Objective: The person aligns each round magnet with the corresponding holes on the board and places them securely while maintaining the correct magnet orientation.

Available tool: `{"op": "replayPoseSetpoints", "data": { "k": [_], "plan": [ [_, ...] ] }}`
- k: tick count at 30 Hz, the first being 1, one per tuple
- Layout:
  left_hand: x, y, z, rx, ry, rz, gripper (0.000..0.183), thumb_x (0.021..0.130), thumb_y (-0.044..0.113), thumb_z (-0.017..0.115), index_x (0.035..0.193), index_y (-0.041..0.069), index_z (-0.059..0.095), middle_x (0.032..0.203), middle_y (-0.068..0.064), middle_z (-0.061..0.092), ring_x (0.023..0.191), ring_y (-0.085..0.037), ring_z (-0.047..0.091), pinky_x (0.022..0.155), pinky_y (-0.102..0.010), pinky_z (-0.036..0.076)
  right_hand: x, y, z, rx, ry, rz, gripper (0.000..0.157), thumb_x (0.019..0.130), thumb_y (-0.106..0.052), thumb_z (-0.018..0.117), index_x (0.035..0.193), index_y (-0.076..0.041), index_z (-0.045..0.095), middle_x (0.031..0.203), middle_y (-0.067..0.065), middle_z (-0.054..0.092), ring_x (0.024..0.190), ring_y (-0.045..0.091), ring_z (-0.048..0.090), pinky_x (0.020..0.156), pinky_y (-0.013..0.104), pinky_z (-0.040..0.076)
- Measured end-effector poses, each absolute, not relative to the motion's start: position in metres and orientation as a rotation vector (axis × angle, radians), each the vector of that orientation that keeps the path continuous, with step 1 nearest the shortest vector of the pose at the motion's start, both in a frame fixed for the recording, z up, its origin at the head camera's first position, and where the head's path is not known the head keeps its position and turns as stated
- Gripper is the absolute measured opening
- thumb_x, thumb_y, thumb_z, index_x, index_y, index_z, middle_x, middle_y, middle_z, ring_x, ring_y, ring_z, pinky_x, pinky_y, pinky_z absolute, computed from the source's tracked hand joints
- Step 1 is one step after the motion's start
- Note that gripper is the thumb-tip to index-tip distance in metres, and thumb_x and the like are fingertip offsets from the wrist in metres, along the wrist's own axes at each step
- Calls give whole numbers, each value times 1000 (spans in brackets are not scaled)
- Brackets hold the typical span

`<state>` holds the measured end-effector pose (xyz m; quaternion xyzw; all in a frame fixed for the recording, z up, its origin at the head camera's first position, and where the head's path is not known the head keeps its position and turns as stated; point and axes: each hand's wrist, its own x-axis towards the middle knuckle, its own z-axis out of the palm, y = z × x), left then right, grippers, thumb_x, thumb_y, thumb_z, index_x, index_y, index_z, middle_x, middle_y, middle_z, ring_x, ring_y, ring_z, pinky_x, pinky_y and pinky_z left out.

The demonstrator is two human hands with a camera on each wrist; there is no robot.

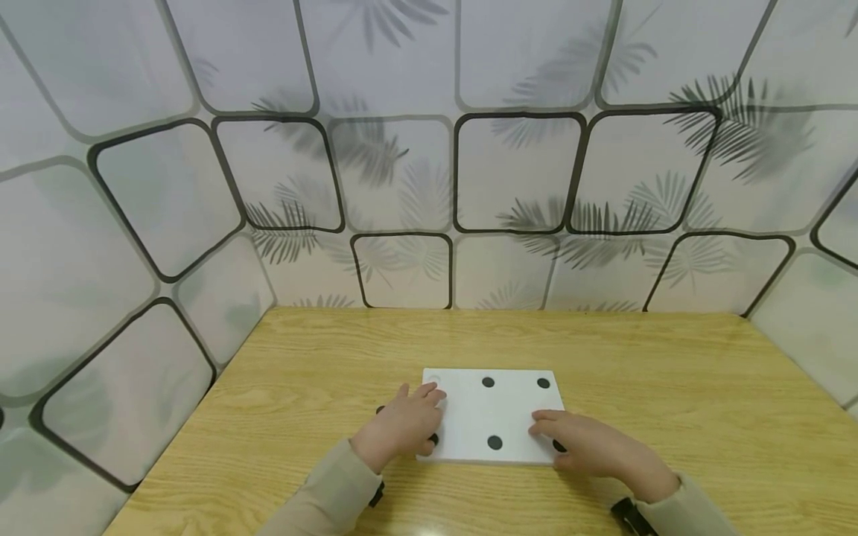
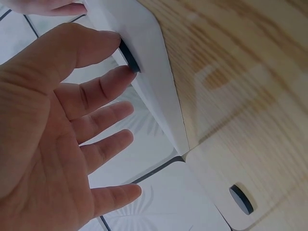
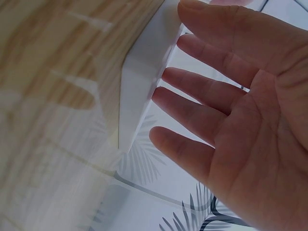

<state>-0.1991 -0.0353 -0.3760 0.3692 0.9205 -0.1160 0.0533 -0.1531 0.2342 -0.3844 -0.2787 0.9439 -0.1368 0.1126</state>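
A white rectangular board (image 1: 469, 413) lies on the table with several black discs (image 1: 494, 442) on its top. At the board's near left corner, my left hand (image 1: 405, 424) pinches a black disc (image 2: 129, 55) between thumb and index fingertip, its other fingers spread. The disc is at the board's surface; whether it is lifted off cannot be told. My right hand (image 1: 593, 444) rests at the board's right edge, fingers loosely extended, partly covering another disc (image 1: 559, 446). In the right wrist view, the right fingers (image 3: 192, 103) lie along the board's side and hold nothing.
One loose black disc (image 2: 241, 199) lies on the wooden table (image 1: 322, 350) left of the board, mostly behind the left hand in the head view. A pale round spot (image 1: 434, 379) marks the board's far left corner. Patterned curtain walls (image 1: 402, 179) enclose the table.
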Motion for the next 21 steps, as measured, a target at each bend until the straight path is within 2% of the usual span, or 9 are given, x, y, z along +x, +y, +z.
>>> {"op": "replayPoseSetpoints", "data": {
  "k": [21],
  "plan": [
    [-199,-37,-378,1143,2798,-344,33,76,28,69,104,12,63,132,1,40,126,-18,28,96,-47,30,-151,234,-384,-827,2784,-403,38,73,-6,69,109,-5,57,123,16,48,111,34,45,89,46,37]
  ]
}}
